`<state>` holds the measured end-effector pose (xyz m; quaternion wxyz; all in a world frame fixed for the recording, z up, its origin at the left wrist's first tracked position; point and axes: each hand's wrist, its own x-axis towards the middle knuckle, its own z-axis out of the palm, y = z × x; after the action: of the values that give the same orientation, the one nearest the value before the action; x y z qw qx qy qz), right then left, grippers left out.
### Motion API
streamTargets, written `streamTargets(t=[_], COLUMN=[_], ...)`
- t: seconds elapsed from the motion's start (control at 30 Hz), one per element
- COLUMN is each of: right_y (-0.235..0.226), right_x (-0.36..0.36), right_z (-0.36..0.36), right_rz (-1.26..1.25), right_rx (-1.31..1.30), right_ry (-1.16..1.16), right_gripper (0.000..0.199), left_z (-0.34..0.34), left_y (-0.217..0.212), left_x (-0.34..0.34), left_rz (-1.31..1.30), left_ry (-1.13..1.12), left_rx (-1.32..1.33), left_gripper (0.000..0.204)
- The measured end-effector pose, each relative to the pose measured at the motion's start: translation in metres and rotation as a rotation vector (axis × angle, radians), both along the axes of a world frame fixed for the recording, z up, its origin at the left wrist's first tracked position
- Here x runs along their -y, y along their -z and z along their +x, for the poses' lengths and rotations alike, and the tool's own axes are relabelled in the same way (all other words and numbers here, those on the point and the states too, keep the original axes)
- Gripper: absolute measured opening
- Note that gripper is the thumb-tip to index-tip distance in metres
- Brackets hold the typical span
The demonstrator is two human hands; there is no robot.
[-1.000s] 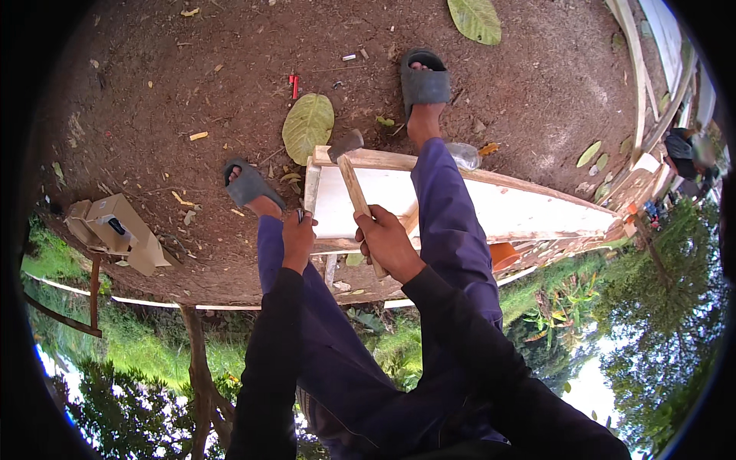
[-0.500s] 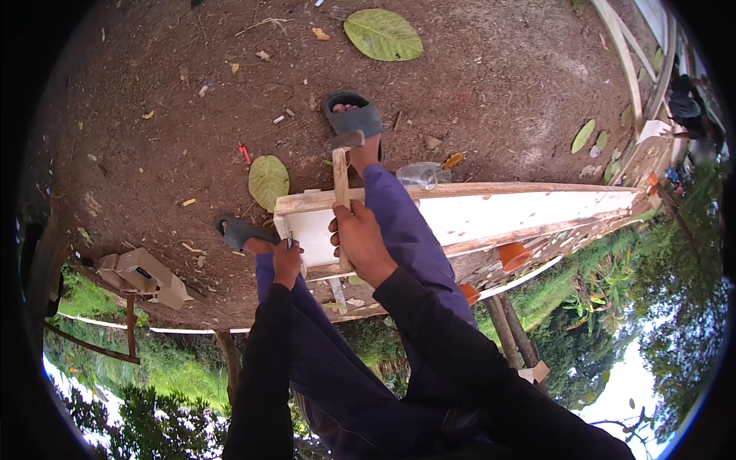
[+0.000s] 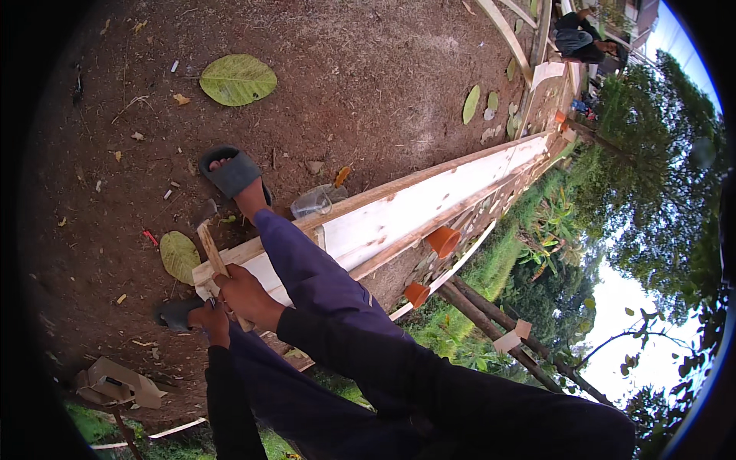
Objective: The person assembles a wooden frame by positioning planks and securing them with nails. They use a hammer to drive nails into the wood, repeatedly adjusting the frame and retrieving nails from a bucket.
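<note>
Right hand [image 3: 247, 297] clamped on narrow pale wooden stick [image 3: 212, 257] | left hand [image 3: 210, 320] closed beside it, contents unclear | best keep stick flat across long pale wooden plank's [image 3: 429, 201] near end

Pale wooden plank [image 3: 429, 203], purple trousers [image 3: 307, 268], orange pots [image 3: 443, 240], green leaf [image 3: 238, 79]

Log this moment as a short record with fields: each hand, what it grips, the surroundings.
right hand: wrapped around a narrow wooden stick laid across the end of a long pale plank
left hand: closed just below the stick; its contents cannot be told
footwear: grey sandal on bare soil
nearby: clear plastic cup, big green leaf, cardboard box
</note>
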<state>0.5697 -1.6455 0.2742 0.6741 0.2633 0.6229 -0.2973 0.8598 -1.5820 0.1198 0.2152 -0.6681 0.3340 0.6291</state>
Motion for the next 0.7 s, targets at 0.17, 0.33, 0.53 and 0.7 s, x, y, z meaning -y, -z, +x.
streamTargets(t=[0.17,0.33,0.53,0.7], right_y=[0.013,0.003,0.008,0.002], right_x=[-0.012,-0.009,-0.013,-0.006], right_z=[0.014,0.023,0.021,0.022], right_rz=[0.024,0.016,0.034,0.043], right_rx=[-0.067,0.04,0.007,0.028], right_ry=[-0.062,-0.005,-0.075,-0.102], right_gripper=[0.034,0.034,0.033,0.034], left_z=[-0.023,0.034,0.011,0.035], left_y=[-0.008,0.024,0.031,0.044], left_x=[0.005,0.004,0.011,-0.011], left_rz=[-0.179,-0.217,-0.121,-0.336], left_ry=[0.28,0.281,0.421,0.748], left_rx=[0.019,0.119,0.15,-0.038], left_gripper=[0.021,0.026,0.031,0.024])
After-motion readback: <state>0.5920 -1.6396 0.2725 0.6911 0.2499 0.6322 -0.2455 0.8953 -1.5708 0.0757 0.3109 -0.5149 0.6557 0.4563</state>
